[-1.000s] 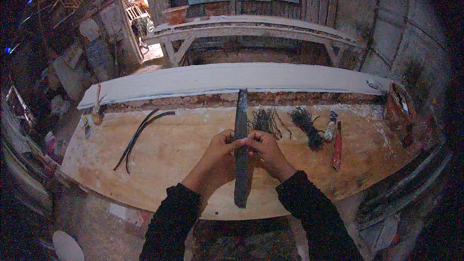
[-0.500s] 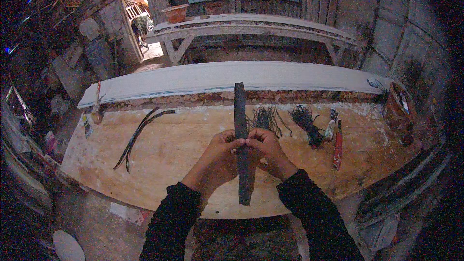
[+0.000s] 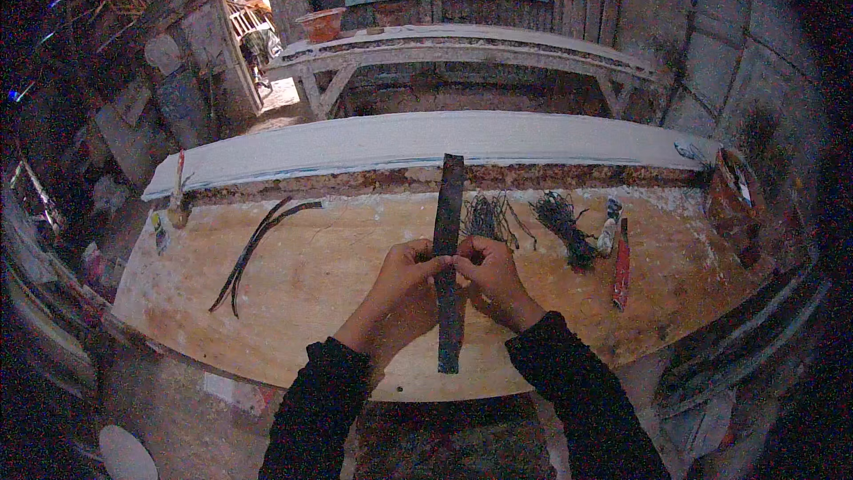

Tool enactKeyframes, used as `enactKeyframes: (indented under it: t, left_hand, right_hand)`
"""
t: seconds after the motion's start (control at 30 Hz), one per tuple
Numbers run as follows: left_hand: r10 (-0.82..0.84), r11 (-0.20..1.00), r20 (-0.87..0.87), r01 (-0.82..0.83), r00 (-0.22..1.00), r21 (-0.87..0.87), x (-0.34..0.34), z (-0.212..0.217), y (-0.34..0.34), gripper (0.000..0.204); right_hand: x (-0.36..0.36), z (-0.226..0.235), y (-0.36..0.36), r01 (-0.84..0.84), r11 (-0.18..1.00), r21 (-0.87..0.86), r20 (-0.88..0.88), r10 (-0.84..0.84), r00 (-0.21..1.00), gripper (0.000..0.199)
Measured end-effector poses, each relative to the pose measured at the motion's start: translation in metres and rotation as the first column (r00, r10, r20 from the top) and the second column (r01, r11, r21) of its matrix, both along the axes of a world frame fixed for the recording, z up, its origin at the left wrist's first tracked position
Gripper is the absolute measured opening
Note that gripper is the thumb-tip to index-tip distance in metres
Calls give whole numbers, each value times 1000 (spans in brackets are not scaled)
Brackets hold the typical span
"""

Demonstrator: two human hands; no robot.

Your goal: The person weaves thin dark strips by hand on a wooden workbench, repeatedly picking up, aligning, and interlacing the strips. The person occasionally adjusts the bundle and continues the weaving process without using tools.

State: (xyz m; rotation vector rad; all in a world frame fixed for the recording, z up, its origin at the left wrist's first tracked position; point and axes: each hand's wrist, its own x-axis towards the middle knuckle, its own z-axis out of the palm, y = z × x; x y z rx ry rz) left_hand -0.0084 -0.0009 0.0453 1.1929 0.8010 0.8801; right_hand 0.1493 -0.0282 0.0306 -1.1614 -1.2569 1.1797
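Head view, only one there was. Wooden workbench [image 3: 320, 284] ran across the frame, worn and pale. Behind it lay a long white board [image 3: 400, 138] along the bench's far edge, and past that a second bench [image 3: 462, 44] against the wall with a reddish tub [image 3: 322, 24] on its left end.

On the bench left side: a pair of thin dark curved strips [image 3: 258, 249], well apart from the hands. Further left at the bench edge, a small tool with a pale handle [image 3: 178, 200] stood upright. Right of centre: a loose tangle of thin wires [image 3: 487, 218], then a darker bundle of wire [image 3: 562, 224], then a small tube [image 3: 609, 229] and a red-handled tool [image 3: 621, 265] lying side by side. A rusty can [image 3: 733, 200] sat at the far right end.

Nothing stood between the hands and the strip; wire tangle was just beyond the right hand, not touching as far as I could tell.

The long dark strip [image 3: 449, 204] ran near vertical in frame, far end reaching the white board's edge, near end over the bench's front edge. Left hand [image 3: 404, 280] pinched it from the left, right hand [image 3: 490, 277] from the right, both closed on it about mid-length, fingertips meeting across it. Forearms in dark sleeves came up from the lower edge.
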Motion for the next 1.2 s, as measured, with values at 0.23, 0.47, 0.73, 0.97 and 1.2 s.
enactKeyframes:
  t: [0.23, 0.47, 0.73, 0.97, 1.2]
  left_hand:
    - [-37, 958, 444, 158, 895, -239, 2, 5, -15, 17]
    - [-90, 980, 319, 140, 943, -139, -2, -8, -6, 16]
    - [-59, 951, 441, 184, 896, -247, 4, -6, -14, 18]
    - [-74, 947, 449, 204, 891, -248, 1, -6, -13, 18]
    - [-31, 938, 424, 173, 905, -300, 0, 9, -18, 17]
  right_hand:
    - [7, -14, 7, -2, 978, 211, 332, -70, 941, 18]
    - [3, -14, 8, 12, 970, 242, 339, -97, 936, 17]
    - [0, -8, 3, 51, 955, 292, 353, -157, 922, 16]
    - [0, -9, 4, 61, 951, 304, 429, -194, 882, 17]
    - [1, -1, 2, 50, 980, 192, 365, -119, 923, 16]
